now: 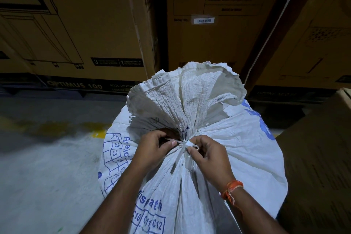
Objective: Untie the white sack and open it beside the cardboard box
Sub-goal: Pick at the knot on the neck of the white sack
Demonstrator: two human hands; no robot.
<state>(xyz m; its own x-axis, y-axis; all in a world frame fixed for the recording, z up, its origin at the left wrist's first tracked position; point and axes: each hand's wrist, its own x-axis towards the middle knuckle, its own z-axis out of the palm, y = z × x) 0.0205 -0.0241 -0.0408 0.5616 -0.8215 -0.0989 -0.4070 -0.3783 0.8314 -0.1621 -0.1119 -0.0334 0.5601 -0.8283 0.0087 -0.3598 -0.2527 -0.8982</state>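
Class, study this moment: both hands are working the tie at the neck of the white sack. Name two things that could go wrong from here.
1. The tie cinches the sack neck tightly, and the left hand and right hand pinch only its thin ends; fingers may slip or pull the knot tighter.
2. The sack looks full and stands upright between the floor and a box; tugging might tip it, possibly spilling contents once open.

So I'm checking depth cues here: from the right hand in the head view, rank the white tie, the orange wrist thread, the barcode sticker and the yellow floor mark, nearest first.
1. White tie: pinched in the right hand's fingers, at the sack's neck.
2. Orange wrist thread: on that hand's own wrist, just behind it.
3. Yellow floor mark: on the floor, left of the sack.
4. Barcode sticker: high on the box behind.
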